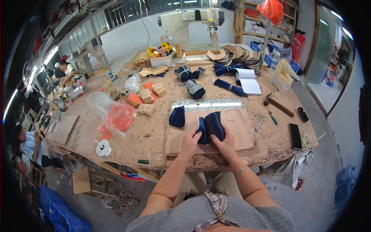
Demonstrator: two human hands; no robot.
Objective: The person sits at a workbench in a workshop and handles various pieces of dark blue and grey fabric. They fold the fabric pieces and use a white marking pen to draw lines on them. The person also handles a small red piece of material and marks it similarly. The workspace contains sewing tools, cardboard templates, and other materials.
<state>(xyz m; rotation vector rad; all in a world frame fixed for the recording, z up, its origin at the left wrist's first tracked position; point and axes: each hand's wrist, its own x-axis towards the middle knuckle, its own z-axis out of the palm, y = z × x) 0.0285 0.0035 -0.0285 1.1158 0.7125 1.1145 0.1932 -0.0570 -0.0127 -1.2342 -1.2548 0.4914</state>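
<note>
Over a tan board at the table's near edge, I hold dark blue cut pieces of cloth or leather in both hands. My left hand is closed on a narrower bright blue piece, thumb on its near face. A thicker navy stack of pieces stands upright in my right hand, its thumb pressed along the lower side. The two bundles touch or nearly touch. Left of them, another navy stack rests on the board. A pale elastic ring lies to the right.
Tied navy bundles lie beyond the board, near an open notebook. A hammer, pens and a phone are at the right. Plastic bags and a white spool sit left. A sewing machine stands behind.
</note>
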